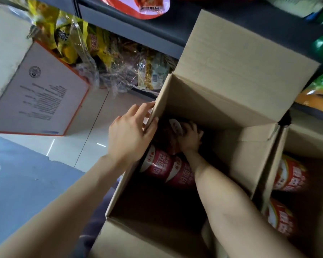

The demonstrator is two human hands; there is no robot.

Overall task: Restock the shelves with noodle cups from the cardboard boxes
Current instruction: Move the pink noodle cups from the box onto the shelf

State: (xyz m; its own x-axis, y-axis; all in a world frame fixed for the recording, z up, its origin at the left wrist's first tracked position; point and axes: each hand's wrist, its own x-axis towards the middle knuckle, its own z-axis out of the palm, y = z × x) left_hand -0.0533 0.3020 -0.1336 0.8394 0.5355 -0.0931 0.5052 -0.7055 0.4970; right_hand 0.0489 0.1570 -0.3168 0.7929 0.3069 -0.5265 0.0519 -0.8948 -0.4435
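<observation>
Right hand (189,139) deep in the box (231,101), fingers curled round a cup (172,131), left hand (131,135) gripping the box wall; risk: lifting could snag the cup on the wall or the neighbouring cups (166,168).

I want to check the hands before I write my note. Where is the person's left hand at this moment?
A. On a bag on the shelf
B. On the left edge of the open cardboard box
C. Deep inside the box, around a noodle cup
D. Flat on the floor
B: the left hand grips the left wall of the open cardboard box, while the right hand reaches inside onto a noodle cup.
</observation>
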